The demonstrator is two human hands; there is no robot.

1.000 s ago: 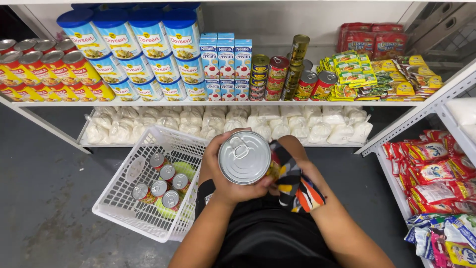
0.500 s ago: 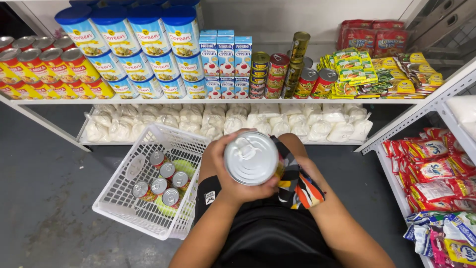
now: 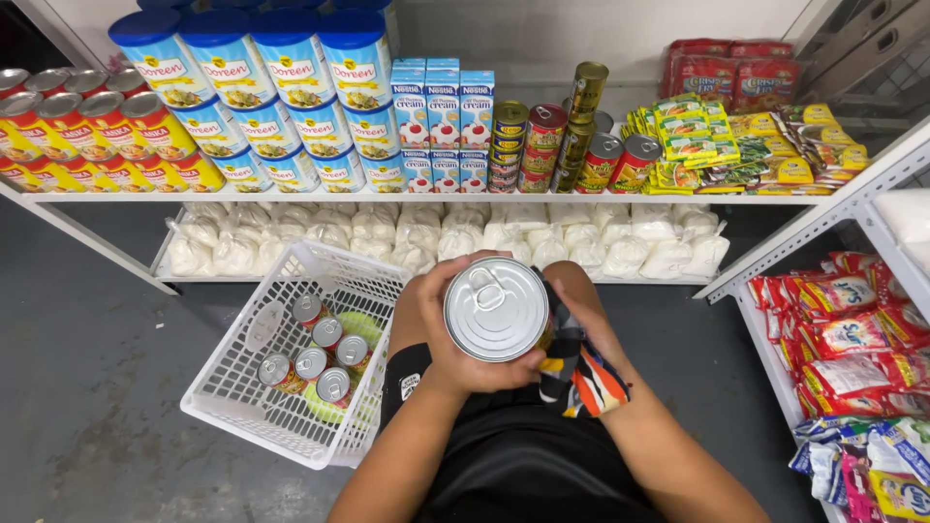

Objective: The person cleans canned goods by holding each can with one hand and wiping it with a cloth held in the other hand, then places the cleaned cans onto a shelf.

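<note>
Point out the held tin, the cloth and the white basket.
tin (image 3: 496, 308), head view, on its silver lid.
cloth (image 3: 579, 373), head view, on the striped fold under the right hand.
white basket (image 3: 254, 329), head view, on its bare mesh wall.

The scene is evenly and brightly lit from above; glare is seen on the can lid (image 3: 496, 308), and straight shelf (image 3: 387, 197) lines are bowed at the edges.

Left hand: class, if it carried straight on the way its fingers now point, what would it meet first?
The left hand wraps the tin can, fingers pointing right. Going on, it would probably first meet the patterned cloth in the right hand, though depth is unclear.
</note>
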